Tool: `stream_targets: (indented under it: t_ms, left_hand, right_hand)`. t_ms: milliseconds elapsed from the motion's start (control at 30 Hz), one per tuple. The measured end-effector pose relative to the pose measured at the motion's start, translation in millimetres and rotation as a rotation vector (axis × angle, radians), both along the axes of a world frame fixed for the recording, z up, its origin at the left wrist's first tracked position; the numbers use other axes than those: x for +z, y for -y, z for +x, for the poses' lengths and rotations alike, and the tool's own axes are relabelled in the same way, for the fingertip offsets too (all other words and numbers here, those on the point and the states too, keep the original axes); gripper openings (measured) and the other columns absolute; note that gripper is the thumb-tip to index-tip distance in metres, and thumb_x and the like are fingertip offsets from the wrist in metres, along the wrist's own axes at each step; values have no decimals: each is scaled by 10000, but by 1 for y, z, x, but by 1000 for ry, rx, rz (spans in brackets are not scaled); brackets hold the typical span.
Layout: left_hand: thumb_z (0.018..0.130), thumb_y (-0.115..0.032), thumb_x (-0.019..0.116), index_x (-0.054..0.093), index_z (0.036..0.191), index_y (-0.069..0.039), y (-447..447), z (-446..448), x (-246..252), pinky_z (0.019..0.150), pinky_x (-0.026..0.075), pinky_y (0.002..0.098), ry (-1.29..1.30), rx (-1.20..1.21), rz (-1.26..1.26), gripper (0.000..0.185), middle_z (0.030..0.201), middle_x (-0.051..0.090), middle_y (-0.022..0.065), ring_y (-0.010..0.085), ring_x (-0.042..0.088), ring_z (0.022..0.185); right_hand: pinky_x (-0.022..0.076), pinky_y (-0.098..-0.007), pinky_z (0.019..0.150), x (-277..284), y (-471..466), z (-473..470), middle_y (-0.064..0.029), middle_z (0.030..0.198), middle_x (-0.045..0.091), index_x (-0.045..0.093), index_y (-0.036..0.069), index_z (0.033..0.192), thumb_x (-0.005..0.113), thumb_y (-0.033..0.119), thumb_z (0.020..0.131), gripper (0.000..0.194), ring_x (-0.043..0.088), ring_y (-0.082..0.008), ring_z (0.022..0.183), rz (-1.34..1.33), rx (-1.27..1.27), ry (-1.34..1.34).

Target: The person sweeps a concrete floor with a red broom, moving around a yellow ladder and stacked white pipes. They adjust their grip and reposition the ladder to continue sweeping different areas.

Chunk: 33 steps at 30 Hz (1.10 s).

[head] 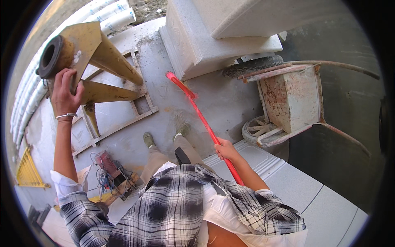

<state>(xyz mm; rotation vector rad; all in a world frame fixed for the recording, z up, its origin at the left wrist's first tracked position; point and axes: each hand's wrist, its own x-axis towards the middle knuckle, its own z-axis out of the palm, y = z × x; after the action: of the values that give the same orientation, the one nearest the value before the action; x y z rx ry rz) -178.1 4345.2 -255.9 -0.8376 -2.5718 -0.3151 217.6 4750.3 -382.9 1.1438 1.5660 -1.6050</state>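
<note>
My left hand [65, 94] is curled over the top of a yellow metal stand [88, 46], beside the black ring at its open end. Tapered yellow legs run down from it to a rusty metal frame [125, 122] on the concrete floor. My right hand [227, 150] grips the red handle [202, 115] of a broom. Its red-bristled head [182, 85] lies on the floor close to the base of a pale stone block [186, 51].
A rusty wheelbarrow [287, 95] stands to the right, near stone slabs [296, 179]. A red motor-driven machine [108, 165] with tangled cables is at lower left. White plastic pipes [118, 20] lie at upper left, and a yellow metal rack [31, 171] is at far left.
</note>
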Motion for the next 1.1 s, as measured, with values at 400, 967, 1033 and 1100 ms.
stream_targets:
  t_ms: [400, 967, 1033, 1100]
  left_hand:
    - [856, -121, 591, 484, 1262, -27, 54, -30, -26, 1042, 357, 404, 30, -5, -204, 431, 1264, 481, 192, 344, 469, 1208]
    - [873, -128, 609, 465, 1278, -25, 60, -38, -39, 1016, 394, 423, -16, 19, -241, 443, 1263, 483, 200, 361, 479, 1193]
    - [869, -123, 609, 477, 1269, -29, 55, -37, -40, 1014, 398, 424, -12, 6, -196, 431, 1259, 489, 200, 365, 485, 1191]
    - [847, -98, 609, 496, 1252, -34, 49, -35, -40, 1011, 403, 430, -18, 19, -175, 426, 1245, 505, 192, 367, 495, 1184]
  right_hand:
    - [413, -376, 346, -157, -243, 152, -107, 545, 527, 576, -19, 950, 501, 83, 873, 148, 540, -239, 380, 698, -217, 81]
    - [364, -297, 332, -61, -78, 166, -42, 567, 478, 568, 24, 1122, 464, 114, 929, 237, 479, -151, 380, 131, -645, 239]
    - [410, -352, 376, -17, -75, 174, -91, 596, 537, 554, 28, 1180, 477, 137, 930, 283, 542, -212, 427, 220, -514, 232]
    - [455, -413, 450, 15, -61, 182, -154, 647, 591, 536, 28, 1225, 489, 153, 929, 326, 597, -291, 506, 493, -275, 206]
